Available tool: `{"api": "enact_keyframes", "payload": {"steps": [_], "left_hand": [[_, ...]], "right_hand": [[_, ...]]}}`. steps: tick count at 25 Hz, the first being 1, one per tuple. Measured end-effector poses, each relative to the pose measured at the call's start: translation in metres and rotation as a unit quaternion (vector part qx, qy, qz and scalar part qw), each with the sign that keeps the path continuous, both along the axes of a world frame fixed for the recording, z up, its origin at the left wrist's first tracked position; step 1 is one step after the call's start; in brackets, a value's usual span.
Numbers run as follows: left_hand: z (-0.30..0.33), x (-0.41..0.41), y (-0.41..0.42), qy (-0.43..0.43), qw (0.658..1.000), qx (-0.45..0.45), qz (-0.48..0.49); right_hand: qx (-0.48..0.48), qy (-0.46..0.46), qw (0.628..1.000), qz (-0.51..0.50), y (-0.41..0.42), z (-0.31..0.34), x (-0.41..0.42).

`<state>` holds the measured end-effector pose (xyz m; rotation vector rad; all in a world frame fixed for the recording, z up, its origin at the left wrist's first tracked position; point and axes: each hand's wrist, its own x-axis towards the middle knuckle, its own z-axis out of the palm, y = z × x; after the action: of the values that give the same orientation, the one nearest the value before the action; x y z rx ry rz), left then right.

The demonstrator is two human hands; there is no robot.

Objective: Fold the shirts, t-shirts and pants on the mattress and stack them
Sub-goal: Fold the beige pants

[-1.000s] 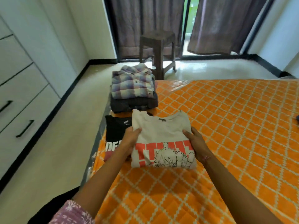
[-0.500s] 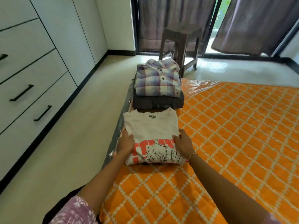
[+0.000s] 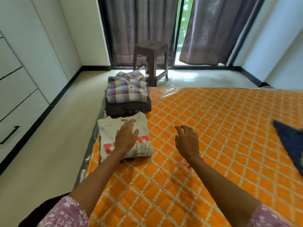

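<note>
A home bedroom: mattress [image 3: 213,128], curtains [image 3: 141,27], built-in wardrobe drawers [image 3: 14,95].

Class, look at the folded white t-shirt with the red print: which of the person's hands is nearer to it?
Left. The left hand rests flat on the white t-shirt; the right hand is apart from it, over the orange mattress.

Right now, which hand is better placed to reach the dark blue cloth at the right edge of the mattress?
The right hand: it hovers open over the bare mattress, nearer the blue cloth. The left hand rests on the white t-shirt.
</note>
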<state>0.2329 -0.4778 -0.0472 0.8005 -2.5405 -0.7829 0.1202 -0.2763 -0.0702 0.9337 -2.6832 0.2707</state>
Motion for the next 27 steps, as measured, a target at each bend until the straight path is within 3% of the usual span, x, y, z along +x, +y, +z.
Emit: {"api": "enact_keyframes", "payload": {"steps": [10, 17, 21, 23, 25, 27], "left_hand": [[0.003, -0.134, 0.233, -0.050, 0.958, -0.048, -0.278], [-0.024, -0.228, 0.432, -0.105, 0.887, -0.107, -0.437], [-0.035, -0.291, 0.532, -0.129, 0.834, -0.133, -0.520], [-0.037, -0.308, 0.570, -0.134, 0.819, -0.041, -0.557], [-0.036, -0.310, 0.594, -0.134, 0.803, 0.150, -0.562], [-0.035, -0.312, 0.599, -0.168, 0.788, 0.346, -0.481]], "right_hand": [[0.055, 0.013, 0.979, -0.197, 0.264, 0.031, -0.048], [0.073, 0.038, 0.938, -0.336, 0.441, -0.005, -0.098], [0.072, 0.021, 0.884, -0.461, 0.516, -0.024, -0.145], [0.038, -0.056, 0.839, -0.540, 0.538, -0.032, -0.165], [-0.026, -0.130, 0.784, -0.606, 0.546, -0.034, -0.177], [-0.067, -0.119, 0.788, -0.601, 0.540, -0.030, -0.186]]}}
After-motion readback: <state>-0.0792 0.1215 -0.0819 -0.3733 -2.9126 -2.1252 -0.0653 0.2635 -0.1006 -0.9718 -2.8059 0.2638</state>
